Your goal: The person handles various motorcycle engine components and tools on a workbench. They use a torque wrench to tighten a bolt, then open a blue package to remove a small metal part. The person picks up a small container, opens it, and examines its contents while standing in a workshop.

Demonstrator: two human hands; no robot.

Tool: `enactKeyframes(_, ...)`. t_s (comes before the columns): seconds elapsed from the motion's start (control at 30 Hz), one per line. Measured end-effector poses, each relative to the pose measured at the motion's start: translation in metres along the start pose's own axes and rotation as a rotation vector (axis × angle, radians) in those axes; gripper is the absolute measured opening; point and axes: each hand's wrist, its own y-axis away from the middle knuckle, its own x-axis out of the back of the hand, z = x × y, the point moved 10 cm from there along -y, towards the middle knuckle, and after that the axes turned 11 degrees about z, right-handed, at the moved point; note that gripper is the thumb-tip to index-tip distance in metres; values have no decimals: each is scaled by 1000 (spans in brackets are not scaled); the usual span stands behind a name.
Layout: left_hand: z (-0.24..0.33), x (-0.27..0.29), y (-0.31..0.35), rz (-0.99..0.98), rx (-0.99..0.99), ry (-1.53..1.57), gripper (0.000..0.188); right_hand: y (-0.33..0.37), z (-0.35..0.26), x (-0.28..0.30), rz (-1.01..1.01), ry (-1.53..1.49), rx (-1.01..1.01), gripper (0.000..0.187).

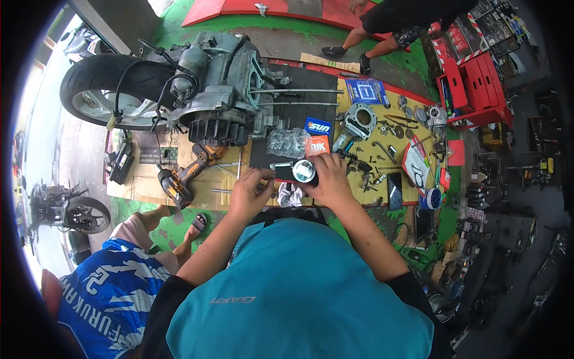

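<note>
A round, shiny piston (304, 171) is gripped along its side by my right hand (330, 179), over the front part of the dark mat. My left hand (253, 190) is just left of the piston, its fingers curled together in a pinch. Whatever they hold, if anything, is too small to make out. A short metal rod-like part (281, 165) lies between the hands. Just beyond are a clear, crumpled plastic wrap (289, 143), an orange packet (317, 145) and a blue box (318, 125). A white crumpled cloth or paper (290, 195) sits in front of the piston.
An engine (218, 90) with long studs stands at the back left beside a tyre (113, 90). A cordless power tool (190, 173) lies left. A cylinder block (360, 121), loose parts and a phone (395, 191) lie right. One person is left, another stands behind the bench.
</note>
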Motion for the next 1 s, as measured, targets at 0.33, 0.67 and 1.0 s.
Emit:
enactKeyframes(0.33, 6, -19, 11, -229, 408, 672, 50, -10, -66, 89, 129, -171, 197, 66)
enactKeyframes(0.67, 92, -33, -1, -668, 506, 1292, 71, -17, -121, 150, 104, -299, 293, 70)
enactKeyframes(1.0, 111, -24, -3, -693, 485, 1335, 76, -15, -128, 168, 136, -422, 307, 73)
